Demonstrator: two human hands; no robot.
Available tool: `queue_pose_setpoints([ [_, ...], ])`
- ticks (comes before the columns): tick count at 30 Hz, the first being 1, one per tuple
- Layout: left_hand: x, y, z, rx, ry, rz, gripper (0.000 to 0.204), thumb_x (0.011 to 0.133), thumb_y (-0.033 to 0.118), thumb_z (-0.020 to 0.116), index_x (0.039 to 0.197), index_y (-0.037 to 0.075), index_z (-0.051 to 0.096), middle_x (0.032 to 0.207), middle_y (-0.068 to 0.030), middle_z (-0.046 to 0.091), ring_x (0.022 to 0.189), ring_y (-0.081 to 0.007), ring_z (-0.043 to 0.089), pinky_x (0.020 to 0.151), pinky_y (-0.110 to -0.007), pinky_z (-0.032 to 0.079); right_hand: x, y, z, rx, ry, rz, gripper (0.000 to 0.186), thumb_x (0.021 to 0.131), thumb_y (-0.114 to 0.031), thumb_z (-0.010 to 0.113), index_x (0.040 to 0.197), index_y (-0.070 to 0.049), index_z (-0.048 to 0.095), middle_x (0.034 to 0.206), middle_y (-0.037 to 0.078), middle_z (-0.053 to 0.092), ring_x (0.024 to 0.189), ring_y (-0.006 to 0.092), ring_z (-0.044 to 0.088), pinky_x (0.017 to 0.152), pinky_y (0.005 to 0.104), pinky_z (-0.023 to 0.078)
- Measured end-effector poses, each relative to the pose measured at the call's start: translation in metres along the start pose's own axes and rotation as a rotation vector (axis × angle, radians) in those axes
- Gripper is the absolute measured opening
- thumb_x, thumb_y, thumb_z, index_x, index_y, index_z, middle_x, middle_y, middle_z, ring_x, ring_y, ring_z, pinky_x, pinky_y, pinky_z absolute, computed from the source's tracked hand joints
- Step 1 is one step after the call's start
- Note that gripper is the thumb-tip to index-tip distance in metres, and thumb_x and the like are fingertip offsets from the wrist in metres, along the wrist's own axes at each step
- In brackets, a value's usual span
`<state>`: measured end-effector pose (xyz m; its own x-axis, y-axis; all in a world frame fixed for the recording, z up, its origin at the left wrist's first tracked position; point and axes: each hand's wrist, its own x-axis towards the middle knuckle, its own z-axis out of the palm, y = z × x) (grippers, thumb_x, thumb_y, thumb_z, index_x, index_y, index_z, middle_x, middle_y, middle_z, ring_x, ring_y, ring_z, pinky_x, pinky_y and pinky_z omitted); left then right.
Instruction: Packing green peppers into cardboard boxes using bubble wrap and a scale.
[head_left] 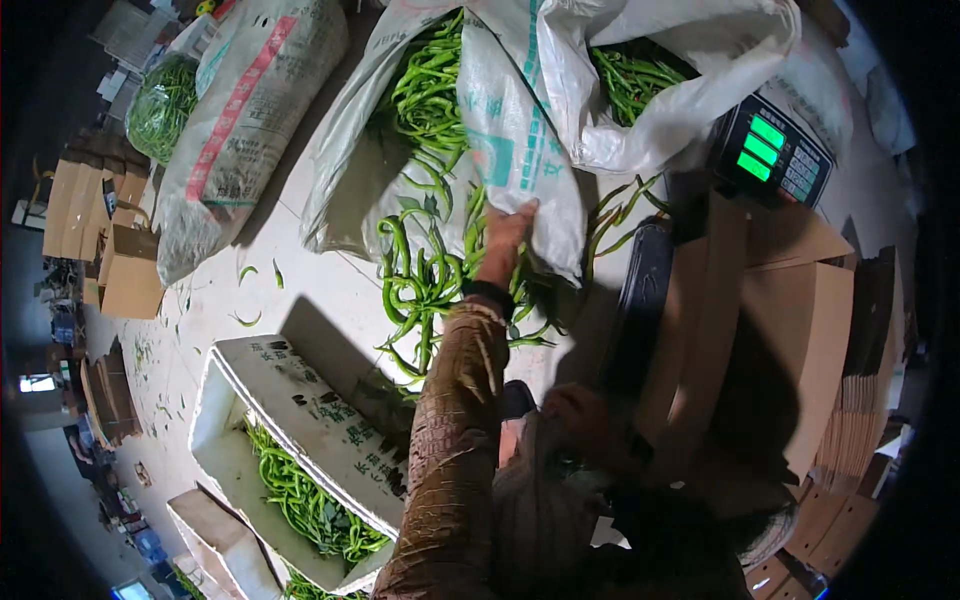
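My left hand (508,235), with a dark band at the wrist, reaches out and pinches the edge of a white woven sack (515,150) with green print. Long green peppers (430,90) fill the sack's mouth. More loose green peppers (415,285) have spilled onto the pale floor beside my wrist and under the sack flap. Close to my body, in deep shadow, is my right hand (580,415); its fingers are too dark to make out. Left of my forearm a white foam box (300,400) holds green peppers (310,500).
A second open sack (640,140) of peppers lies at the far right, by a scale (770,150) with lit green displays. An open cardboard box (780,350) stands on the right. Another full sack (250,130) lies far left. Stacked cartons (845,430) line the right side.
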<state>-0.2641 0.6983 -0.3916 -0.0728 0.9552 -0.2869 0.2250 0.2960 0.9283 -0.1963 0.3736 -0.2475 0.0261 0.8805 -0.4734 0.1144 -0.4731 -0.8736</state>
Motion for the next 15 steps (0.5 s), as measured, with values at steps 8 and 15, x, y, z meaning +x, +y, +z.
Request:
queue_pose_setpoints([
  [8,-0.132,0.180,0.125,0.338,-0.103,0.494,0.015,0.078,0.007,0.059,0.090,-0.001,0.055,0.075,-0.0233,0.063,0.075,-0.0435,0.063,0.067,-0.054,0.049,0.033,0.058,-0.006,0.521,0.212,0.283,0.019,0.095,-0.017,0.055,0.106,-0.004,0.063,0.083,0.006,0.065,0.075,0.0127,0.060,0.068,0.0288,0.050],
  [15,-0.170,0.155,0.038,0.305,-0.287,0.415,0.016,0.081,0.009,0.057,0.096,0.001,0.054,0.075,-0.0233,0.063,0.074,-0.0473,0.061,0.062,-0.051,0.049,0.082,0.037,0.050,0.289,0.156,0.199,0.019,0.095,-0.016,0.055,0.107,-0.004,0.062,0.083,0.005,0.064,0.073,0.0120,0.059,0.067,0.0279,0.049],
])
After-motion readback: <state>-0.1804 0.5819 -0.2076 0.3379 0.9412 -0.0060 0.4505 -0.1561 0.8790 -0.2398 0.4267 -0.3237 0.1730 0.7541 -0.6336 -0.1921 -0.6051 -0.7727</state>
